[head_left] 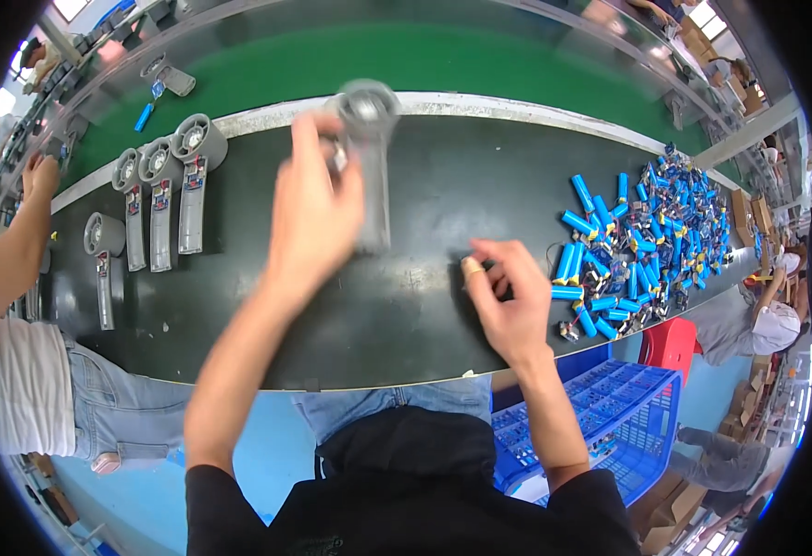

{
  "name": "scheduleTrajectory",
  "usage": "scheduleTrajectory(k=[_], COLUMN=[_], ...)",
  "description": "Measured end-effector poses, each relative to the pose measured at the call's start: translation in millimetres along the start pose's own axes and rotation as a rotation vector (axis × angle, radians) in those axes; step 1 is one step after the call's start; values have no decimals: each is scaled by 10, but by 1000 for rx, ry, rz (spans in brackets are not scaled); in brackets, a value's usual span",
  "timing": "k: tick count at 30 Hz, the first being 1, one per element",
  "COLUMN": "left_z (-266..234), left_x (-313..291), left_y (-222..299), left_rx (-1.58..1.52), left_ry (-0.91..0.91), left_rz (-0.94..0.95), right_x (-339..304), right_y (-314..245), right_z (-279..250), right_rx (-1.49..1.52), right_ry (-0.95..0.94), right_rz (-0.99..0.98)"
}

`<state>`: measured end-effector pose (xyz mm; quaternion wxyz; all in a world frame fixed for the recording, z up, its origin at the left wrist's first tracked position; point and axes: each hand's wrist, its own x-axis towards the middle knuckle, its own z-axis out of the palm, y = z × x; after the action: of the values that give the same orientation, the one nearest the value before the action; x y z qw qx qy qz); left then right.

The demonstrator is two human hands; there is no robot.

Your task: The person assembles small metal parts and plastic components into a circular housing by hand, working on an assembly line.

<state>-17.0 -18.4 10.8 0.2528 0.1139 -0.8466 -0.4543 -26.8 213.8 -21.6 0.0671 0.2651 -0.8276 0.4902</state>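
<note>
My left hand [309, 208] is raised above the dark worktable with its fingers closed on a grey handheld fan housing [375, 176]. The housing has a round ring head at the far end and a long handle pointing toward me; motion smears it. My right hand [515, 301] hovers over the table to the right, fingers curled in toward the thumb, with a pale cover on one fingertip. Anything between those fingers is too small to make out. Just right of that hand lies a heap of blue cylindrical batteries [579, 222] with wires and small circuit boards.
Several grey fan housings [190, 208] with boards in their handles lie at the left. A green conveyor belt [462, 56] runs beyond the table [378, 338]; an opened unit [176, 81] with a blue battery lies on it. A blue crate [642, 445], a red stool [667, 345] and a co-worker's arm [7, 259] flank me.
</note>
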Motion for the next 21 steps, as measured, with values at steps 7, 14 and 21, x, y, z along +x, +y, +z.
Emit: scheduleTrajectory(k=[7,14,21], left_z=[-118,-241,583], left_x=[1793,1676,873], left_y=[-1078,-1335,-489], left_rx=[265,719,476], left_ry=[136,476,181], left_rz=[94,288,546], right_x=[-6,820,2684], right_y=[-53,333,2567], right_z=[3,-967,-2833], right_rx=[-48,-101,-831], right_ry=[-101,138,489], right_rz=[-220,-23,516])
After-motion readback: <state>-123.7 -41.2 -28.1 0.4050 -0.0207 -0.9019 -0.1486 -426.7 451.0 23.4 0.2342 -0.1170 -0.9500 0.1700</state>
